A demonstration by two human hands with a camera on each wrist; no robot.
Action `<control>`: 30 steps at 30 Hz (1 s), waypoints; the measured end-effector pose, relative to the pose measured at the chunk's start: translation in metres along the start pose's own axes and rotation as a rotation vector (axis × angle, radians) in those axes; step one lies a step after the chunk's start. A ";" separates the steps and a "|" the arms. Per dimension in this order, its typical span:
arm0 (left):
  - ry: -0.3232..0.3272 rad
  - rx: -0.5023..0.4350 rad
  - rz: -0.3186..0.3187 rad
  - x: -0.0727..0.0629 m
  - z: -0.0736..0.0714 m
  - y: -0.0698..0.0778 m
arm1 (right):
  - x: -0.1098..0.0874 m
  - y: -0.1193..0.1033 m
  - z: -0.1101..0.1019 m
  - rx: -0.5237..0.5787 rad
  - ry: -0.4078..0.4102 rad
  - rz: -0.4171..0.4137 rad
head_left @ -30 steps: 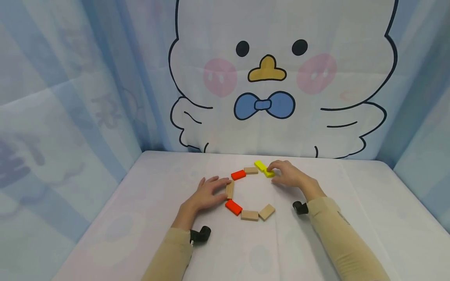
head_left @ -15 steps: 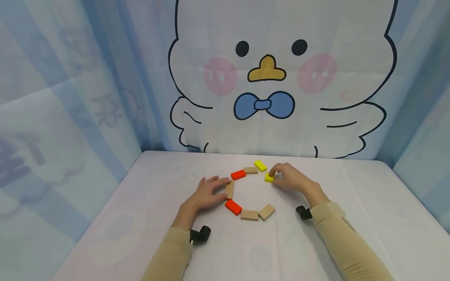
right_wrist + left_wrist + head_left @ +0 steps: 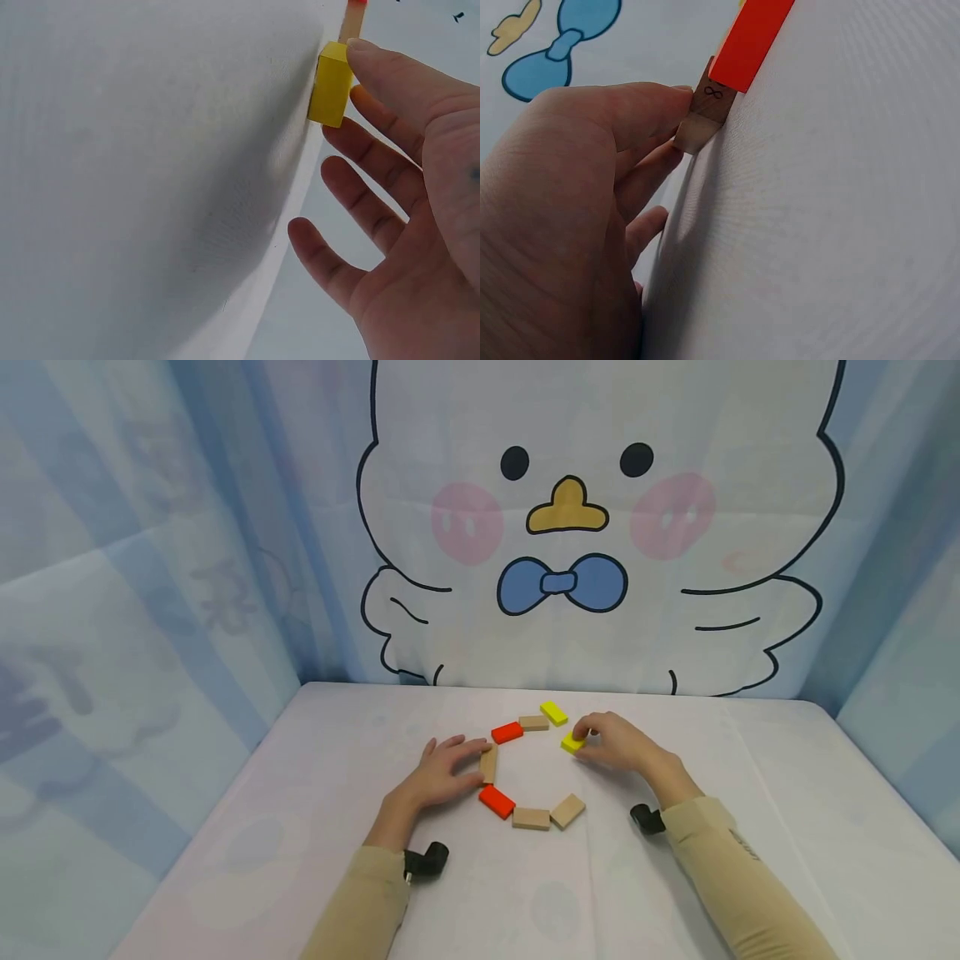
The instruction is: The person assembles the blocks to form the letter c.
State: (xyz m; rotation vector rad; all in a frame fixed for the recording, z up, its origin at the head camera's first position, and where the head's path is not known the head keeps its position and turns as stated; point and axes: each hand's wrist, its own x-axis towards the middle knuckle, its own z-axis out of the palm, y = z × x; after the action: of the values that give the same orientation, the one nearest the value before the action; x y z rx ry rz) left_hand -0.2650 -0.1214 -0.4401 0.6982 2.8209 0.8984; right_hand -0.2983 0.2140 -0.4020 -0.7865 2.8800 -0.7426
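My right hand (image 3: pixel 618 743) pinches a small yellow block (image 3: pixel 572 743) between thumb and fingers, low over the table. In the right wrist view the yellow block (image 3: pixel 330 86) sits at the thumb tip, while the other fingers spread below it. A second yellow block (image 3: pixel 553 713) lies just behind. At the left side of a curved row, my left hand (image 3: pixel 438 772) holds a plain wooden block (image 3: pixel 489 765) with thumb and index finger at its two ends. Seen from the left wrist, this wooden block (image 3: pixel 709 112) bears a dark printed mark and a red block (image 3: pixel 750 45) overlaps it.
The row continues with a red block (image 3: pixel 507 732) and a wooden block (image 3: pixel 534 723) at the back. Toward the front are another red block (image 3: pixel 497 802) and wooden blocks (image 3: pixel 531 819). A cartoon curtain (image 3: pixel 562 643) hangs behind the pale table (image 3: pixel 300 827).
My right hand has drawn the pinched yellow block away from the other yellow one, toward the front and slightly left. The left hand has stayed in place.
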 end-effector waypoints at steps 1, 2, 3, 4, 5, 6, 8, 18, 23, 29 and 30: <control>0.000 -0.003 0.003 0.000 0.000 0.000 | 0.000 -0.001 0.000 0.001 0.001 0.007; -0.001 -0.006 0.006 0.000 0.000 0.001 | 0.000 -0.001 0.000 0.000 0.000 0.011; 0.000 -0.008 0.010 0.000 -0.001 0.001 | 0.000 -0.001 0.000 0.000 0.000 0.015; 0.001 -0.008 0.013 0.000 -0.001 0.002 | 0.000 -0.001 -0.001 -0.001 -0.001 0.019; 0.002 -0.006 0.016 0.000 -0.001 0.002 | 0.000 -0.002 -0.001 -0.002 -0.002 0.020; 0.002 -0.005 0.016 -0.001 -0.001 0.003 | 0.000 -0.002 -0.001 -0.005 -0.003 0.020; 0.003 -0.005 0.017 -0.001 -0.002 0.004 | 0.000 -0.002 -0.001 -0.008 -0.002 0.022; 0.008 -0.010 0.023 -0.001 -0.002 0.004 | -0.001 -0.006 -0.001 -0.010 0.017 0.035; 0.011 -0.002 0.020 0.000 -0.001 0.003 | -0.005 -0.005 -0.001 -0.008 0.002 0.050; 0.002 -0.007 0.006 -0.001 -0.001 0.003 | -0.015 -0.001 -0.001 0.024 -0.011 0.066; 0.002 -0.008 0.006 -0.001 -0.002 0.003 | -0.016 -0.002 0.000 0.028 -0.014 0.066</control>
State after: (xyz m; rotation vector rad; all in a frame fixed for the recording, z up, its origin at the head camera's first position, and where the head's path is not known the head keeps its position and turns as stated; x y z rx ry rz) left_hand -0.2628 -0.1206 -0.4370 0.7059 2.8169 0.9118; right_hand -0.2833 0.2210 -0.4020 -0.6870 2.8609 -0.7648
